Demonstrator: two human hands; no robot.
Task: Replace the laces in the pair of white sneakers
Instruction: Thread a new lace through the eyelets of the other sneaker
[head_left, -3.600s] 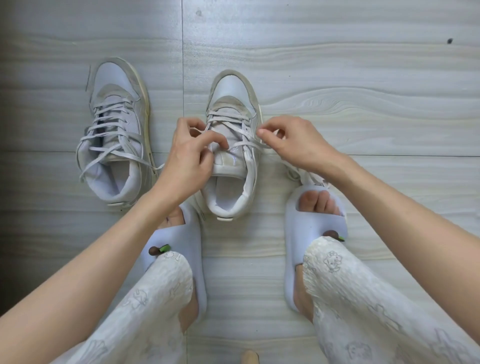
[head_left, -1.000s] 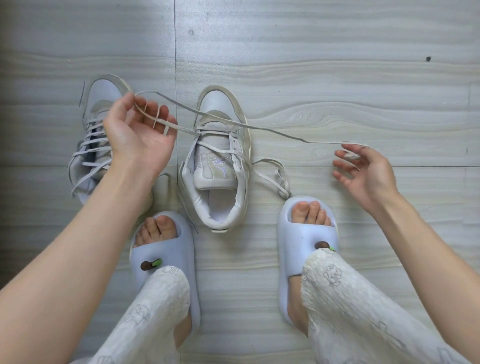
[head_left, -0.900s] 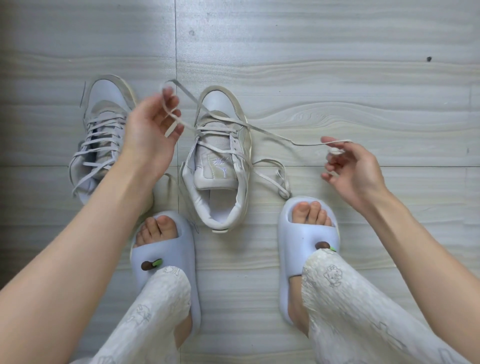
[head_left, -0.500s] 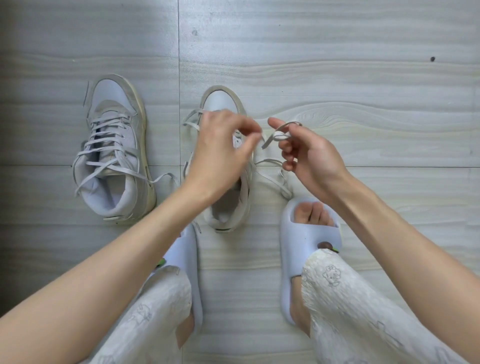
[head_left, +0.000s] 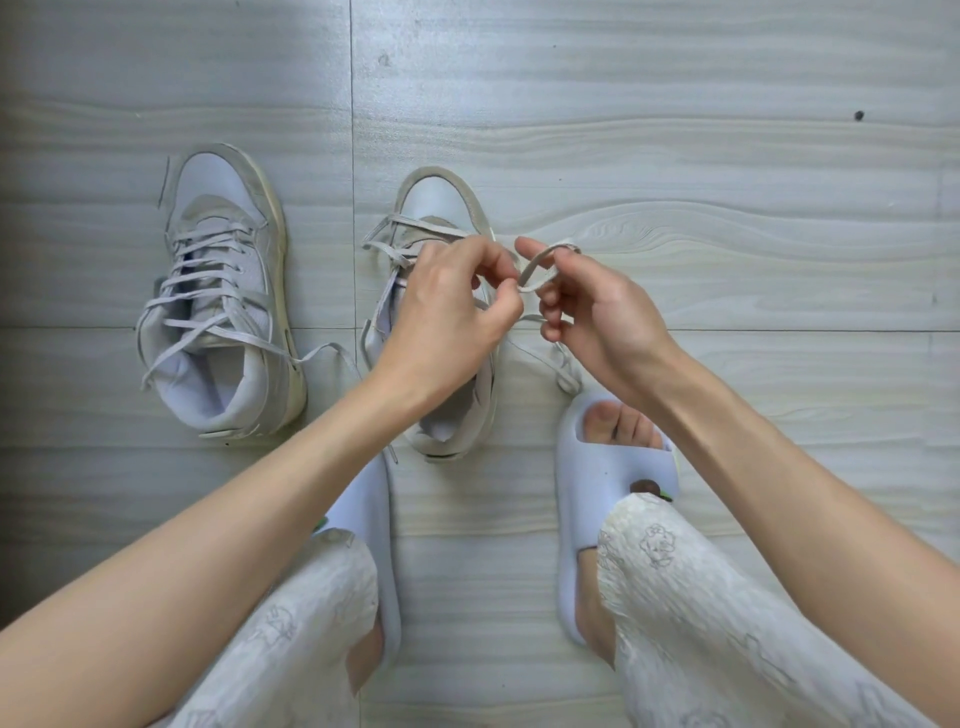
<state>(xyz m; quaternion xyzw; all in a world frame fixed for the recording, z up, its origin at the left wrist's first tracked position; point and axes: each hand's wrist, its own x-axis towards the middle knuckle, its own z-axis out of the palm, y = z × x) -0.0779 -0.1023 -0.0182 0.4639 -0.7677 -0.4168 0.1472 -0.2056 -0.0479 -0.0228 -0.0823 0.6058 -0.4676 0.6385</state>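
Observation:
Two white sneakers stand on the floor, toes away from me. The left sneaker (head_left: 223, 291) is laced, with loose lace ends trailing to its right. Over the middle sneaker (head_left: 441, 208) my left hand (head_left: 447, 312) pinches a pale lace (head_left: 543, 265) between thumb and fingertips. My right hand (head_left: 597, 317) holds a loop of the same lace around its fingers, right beside the left hand. Most of that sneaker's tongue is hidden under my left hand. More lace lies on the floor by its right side.
My feet wear pale blue slides: the right slide (head_left: 597, 467) sits just right of the middle sneaker, the left slide (head_left: 374, 509) below it. Patterned white trouser legs fill the bottom. The floor (head_left: 675, 130) is grey wood-grain tile.
A second ago both hands were spread wide with the lace stretched between them. They have come together over the middle sneaker, and the lace is gathered into a loop.

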